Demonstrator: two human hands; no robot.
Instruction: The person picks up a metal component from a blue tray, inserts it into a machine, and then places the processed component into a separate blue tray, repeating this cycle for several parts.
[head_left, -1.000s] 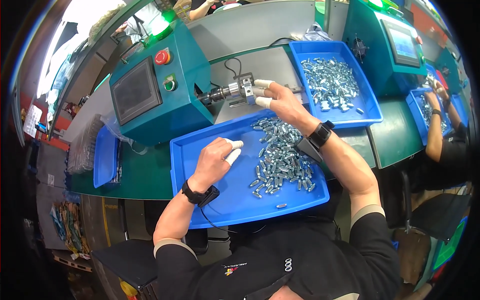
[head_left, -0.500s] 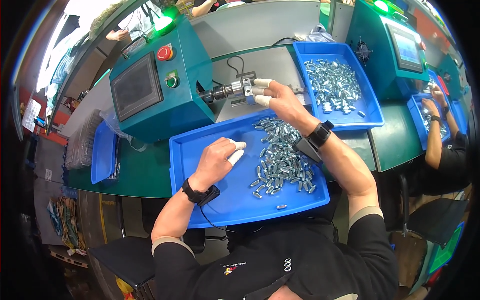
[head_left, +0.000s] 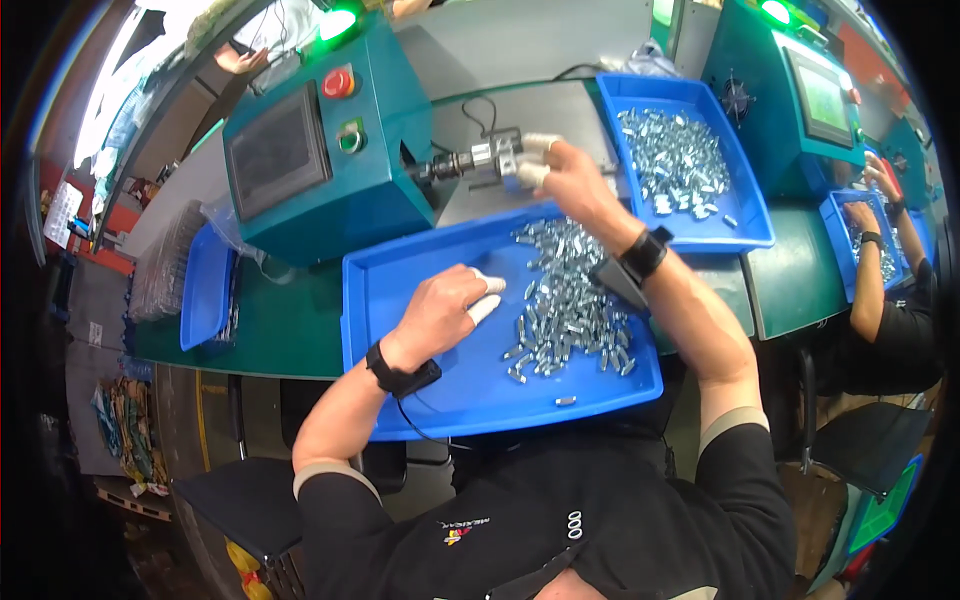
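My right hand [head_left: 568, 178] is stretched forward to the metal spindle [head_left: 478, 162] that sticks out of the side of the teal machine [head_left: 330, 150], and its grip is narrow: the capped fingertips [head_left: 541, 144] are pinched at the spindle's end, touching a small metal piece there, though I cannot tell the exact shape of that piece. My left hand [head_left: 442, 308] rests low over the near blue tray [head_left: 420, 385], fingers curled loosely, white-capped fingertips [head_left: 487, 287] pointing toward the heap of small silvery metal parts [head_left: 565, 305]; the grip is half closed, and I cannot tell whether a part sits inside it. The heap lies in the right half of that tray, just beside my left fingertips and under my right forearm, with a few stray parts nearer the tray's front rim. Both my wrists wear black bands. The teal machine stands on the green surface [head_left: 280, 325] behind the tray, with a dark screen, a red round button and a lit green lamp on top. A second blue tray [head_left: 750, 225], also holding silvery parts, lies to the right of the spindle, well apart from my left hand. A narrower blue tray [head_left: 205, 290] lies at the far left of the surface. At the right edge another person's hand [head_left: 862, 215] reaches into a further blue tray beside a second teal machine [head_left: 800, 95].
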